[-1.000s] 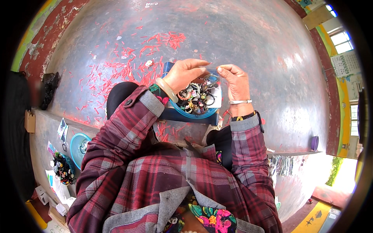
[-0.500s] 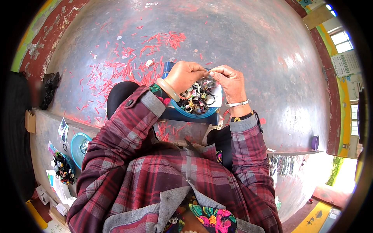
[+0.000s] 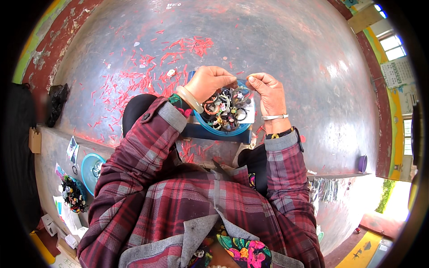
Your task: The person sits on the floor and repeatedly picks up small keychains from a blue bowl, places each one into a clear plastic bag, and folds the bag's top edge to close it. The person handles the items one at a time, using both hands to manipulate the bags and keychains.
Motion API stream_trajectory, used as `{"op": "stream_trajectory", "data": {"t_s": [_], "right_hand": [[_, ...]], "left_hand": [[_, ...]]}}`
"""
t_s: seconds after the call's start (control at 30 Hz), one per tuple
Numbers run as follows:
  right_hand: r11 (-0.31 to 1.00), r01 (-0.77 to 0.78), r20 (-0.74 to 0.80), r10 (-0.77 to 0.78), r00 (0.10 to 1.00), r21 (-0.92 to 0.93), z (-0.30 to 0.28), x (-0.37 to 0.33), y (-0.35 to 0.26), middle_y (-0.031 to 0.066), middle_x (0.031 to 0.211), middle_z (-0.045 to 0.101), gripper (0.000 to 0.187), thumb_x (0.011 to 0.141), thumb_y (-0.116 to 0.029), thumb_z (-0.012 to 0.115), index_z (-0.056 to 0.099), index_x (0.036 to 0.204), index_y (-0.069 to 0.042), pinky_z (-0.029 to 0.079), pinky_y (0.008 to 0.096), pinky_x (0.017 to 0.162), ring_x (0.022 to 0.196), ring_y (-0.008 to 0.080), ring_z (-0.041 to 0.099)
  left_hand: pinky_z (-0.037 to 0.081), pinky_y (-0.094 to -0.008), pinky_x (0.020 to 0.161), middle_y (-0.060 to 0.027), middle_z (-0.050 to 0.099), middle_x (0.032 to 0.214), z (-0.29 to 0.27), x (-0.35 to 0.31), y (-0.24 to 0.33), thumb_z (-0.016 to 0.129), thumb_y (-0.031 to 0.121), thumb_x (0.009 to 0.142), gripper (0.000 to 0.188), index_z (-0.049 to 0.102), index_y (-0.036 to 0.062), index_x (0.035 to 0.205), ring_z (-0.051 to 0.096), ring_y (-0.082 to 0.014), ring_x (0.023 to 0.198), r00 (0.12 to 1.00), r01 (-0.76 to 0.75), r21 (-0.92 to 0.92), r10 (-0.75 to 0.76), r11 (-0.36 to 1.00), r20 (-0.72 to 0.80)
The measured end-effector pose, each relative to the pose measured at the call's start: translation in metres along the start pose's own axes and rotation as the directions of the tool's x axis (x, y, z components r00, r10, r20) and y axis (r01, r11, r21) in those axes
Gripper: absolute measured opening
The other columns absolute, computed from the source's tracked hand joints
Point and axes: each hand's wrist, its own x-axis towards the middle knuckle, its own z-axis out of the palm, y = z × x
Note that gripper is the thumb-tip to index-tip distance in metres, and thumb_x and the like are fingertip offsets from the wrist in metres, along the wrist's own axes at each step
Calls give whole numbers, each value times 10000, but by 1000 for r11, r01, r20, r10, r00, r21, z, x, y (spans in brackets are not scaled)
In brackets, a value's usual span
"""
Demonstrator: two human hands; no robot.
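A blue basin (image 3: 229,133) in front of me holds a heap of hair ties (image 3: 223,111), mostly black, with small coloured decorations. Above its far side my left hand (image 3: 209,83) is closed, thumb and fingers pinching one edge of a thin clear plastic bag (image 3: 242,84). Across from it, my right hand (image 3: 271,93) pinches the opposite edge between thumb and forefinger. The see-through bag spans the gap between the fingertips, and its outline is hard to make out. I cannot tell whether anything is inside it.
Under the basin is a dark blue stand (image 3: 196,132). Red scraps (image 3: 143,80) litter the floor to the left. A light blue basin (image 3: 92,167) and a pile of hair ties (image 3: 73,195) sit at lower left. Clear packets (image 3: 330,190) lie at lower right, near a purple container (image 3: 362,164).
My hands have drawn apart from fingertips nearly touching, the left moving left and the right slightly right. The clear plastic now shows stretched between them.
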Motion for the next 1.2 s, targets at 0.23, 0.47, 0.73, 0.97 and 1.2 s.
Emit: {"op": "stream_trajectory", "data": {"t_s": [0.23,0.47,0.73,0.97,1.2], "right_hand": [[1000,-7,-35,6,999,-30,4,0,1,65,735,643,114,780,-87,655,652,849,4,459,232,640,671,118,589],[998,-51,-105,55,993,40,-4,3,3,70,735,640,121,771,-107,667,647,843,-11,450,241,637,670,128,588],[993,-45,-135,60,989,113,-1,4,5,78,732,641,114,778,-82,658,646,839,13,454,224,577,625,113,571],[994,-50,-104,60,993,96,4,7,11,73,726,641,120,787,-96,651,648,846,8,452,226,578,621,106,568],[984,-144,-22,147,989,103,1,9,14,60,749,634,217,838,-211,609,630,904,-6,460,233,584,638,111,582]], "left_hand": [[412,-207,575,-40,659,793,-3,5,-11,590,197,847,194,653,14,846,561,-62,664,998,0,-7,-1,1000,-63],[431,-225,570,-63,653,803,-7,4,-6,610,217,839,224,636,-5,844,578,-88,675,988,-4,63,14,998,-153],[427,-193,548,-53,648,852,6,1,-6,575,227,862,235,610,18,963,603,-102,715,990,87,-147,-102,985,-99],[431,-186,525,-36,645,813,4,3,-15,559,222,868,221,615,24,949,602,-91,700,995,85,-143,-91,986,-35],[446,-196,530,-43,635,805,1,3,-12,543,214,876,196,603,28,903,605,-99,690,982,108,-281,-146,954,-118]]}}
